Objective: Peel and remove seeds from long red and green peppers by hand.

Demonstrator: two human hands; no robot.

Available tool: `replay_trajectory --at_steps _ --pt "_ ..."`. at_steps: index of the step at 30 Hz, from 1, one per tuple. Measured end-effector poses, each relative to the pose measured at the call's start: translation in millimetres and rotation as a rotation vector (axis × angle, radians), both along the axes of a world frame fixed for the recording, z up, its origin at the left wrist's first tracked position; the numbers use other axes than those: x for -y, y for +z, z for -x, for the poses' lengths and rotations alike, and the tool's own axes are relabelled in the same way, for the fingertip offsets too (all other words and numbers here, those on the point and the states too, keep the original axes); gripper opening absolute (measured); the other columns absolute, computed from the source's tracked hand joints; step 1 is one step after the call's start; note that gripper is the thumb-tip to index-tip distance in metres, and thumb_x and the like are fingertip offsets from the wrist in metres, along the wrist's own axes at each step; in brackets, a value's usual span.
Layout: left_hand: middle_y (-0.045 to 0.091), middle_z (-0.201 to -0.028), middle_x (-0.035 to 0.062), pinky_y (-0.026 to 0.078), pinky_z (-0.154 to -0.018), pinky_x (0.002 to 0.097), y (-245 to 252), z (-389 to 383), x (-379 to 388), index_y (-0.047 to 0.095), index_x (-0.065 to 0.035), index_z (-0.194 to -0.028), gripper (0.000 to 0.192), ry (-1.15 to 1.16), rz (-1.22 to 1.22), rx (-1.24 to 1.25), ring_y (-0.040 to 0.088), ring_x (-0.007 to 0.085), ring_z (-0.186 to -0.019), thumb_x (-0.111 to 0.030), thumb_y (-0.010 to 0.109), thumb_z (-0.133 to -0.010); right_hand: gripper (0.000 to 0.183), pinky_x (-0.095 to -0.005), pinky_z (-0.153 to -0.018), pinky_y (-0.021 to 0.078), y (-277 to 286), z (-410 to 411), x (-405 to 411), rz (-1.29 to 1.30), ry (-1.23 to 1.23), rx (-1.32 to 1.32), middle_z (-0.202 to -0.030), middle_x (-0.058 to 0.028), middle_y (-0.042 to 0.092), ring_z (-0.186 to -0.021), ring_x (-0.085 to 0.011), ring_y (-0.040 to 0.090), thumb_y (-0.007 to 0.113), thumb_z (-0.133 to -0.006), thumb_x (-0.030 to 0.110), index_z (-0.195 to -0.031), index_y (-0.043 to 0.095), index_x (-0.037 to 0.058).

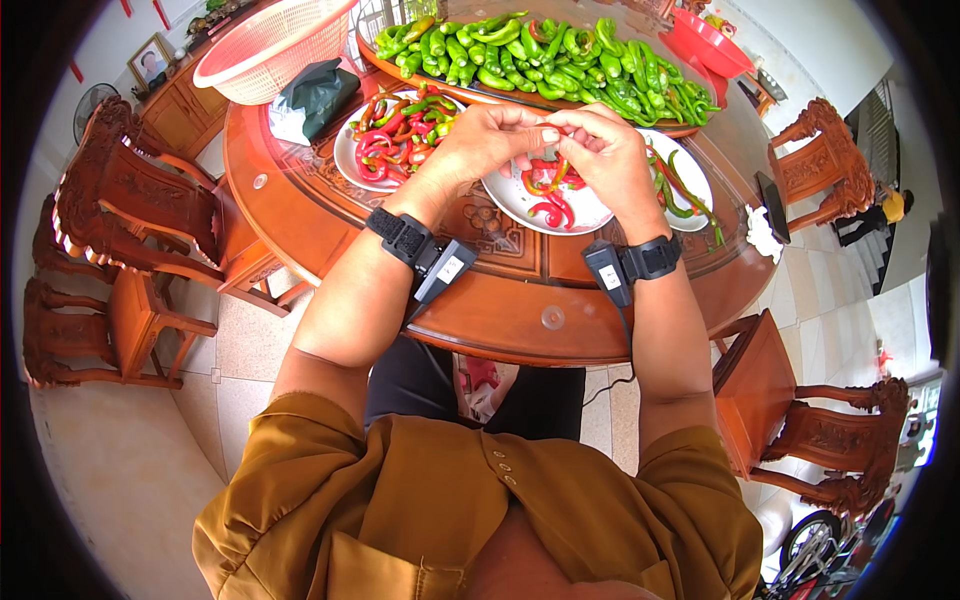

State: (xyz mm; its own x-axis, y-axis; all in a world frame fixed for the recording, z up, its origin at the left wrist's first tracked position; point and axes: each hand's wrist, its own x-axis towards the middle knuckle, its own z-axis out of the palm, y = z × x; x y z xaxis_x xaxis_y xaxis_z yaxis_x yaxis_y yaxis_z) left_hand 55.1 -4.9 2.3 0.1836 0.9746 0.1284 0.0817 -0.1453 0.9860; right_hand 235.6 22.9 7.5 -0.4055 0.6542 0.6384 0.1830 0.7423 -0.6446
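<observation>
My left hand (480, 142) and my right hand (609, 154) meet fingertip to fingertip above a white plate (517, 213). Between them they pinch a red chili pepper (553, 129), mostly hidden by the fingers. Several curled red and orange peppers (555, 210) lie on that plate beneath my hands. Left of it, a second white plate (343, 159) is heaped with red, green and brownish peppers (384, 150), partly covered by my left forearm. Behind my right wrist, another white plate (697, 176) carries a few long green and reddish peppers (666, 187).
Long green peppers (540, 64) form a big heap at the back of the round wooden table (495, 319). A pink plastic basket (274, 52) and a dark plastic bag (321, 94) stand back left. A red basin (705, 45) is back right, crumpled white tissue (762, 234) at the right edge.
</observation>
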Motion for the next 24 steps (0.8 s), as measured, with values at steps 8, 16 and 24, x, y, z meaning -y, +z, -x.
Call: replay_trajectory --at_steps 8,16,24 --pt "0.066 -0.08 0.001 0.041 -0.051 0.0162 -1.9 4.8 -5.5 0.066 -0.0039 -0.1 0.021 -0.063 0.033 0.321 0.058 0.0045 -0.065 -0.02 0.062 -0.087 0.02 -0.0212 -0.064 0.0492 -7.7 4.4 -2.7 0.277 0.069 -0.202 -0.087 -0.0069 0.068 -0.075 -0.0095 0.062 0.065 -0.082 0.003 -0.101 0.065 -0.0024" --pt "0.066 -0.081 0.0012 0.042 -0.05 0.0161 -1.6 7.4 -8.2 0.064 -0.0054 -0.106 0.023 -0.044 0.065 0.514 0.056 0.0047 -0.063 -0.018 0.062 -0.087 0.022 -0.0197 -0.053 0.0471 -2.1 2.2 2.0 0.579 0.167 -0.158 -0.08 -0.0055 0.067 -0.06 -0.0076 0.059 0.065 -0.084 0.011 -0.102 0.064 -0.002" --pt "0.067 -0.088 0.0005 0.042 -0.06 0.0178 2.8 3.5 -2.2 0.068 -0.0067 -0.103 0.021 0.166 -0.158 0.172 0.055 0.0035 -0.071 -0.016 0.065 -0.084 0.023 -0.0171 -0.048 0.0425 -0.9 -4.3 -2.8 0.547 0.106 -0.239 -0.075 -0.0023 0.063 -0.055 -0.0061 0.056 0.063 -0.083 0.008 -0.104 0.064 0.0003"
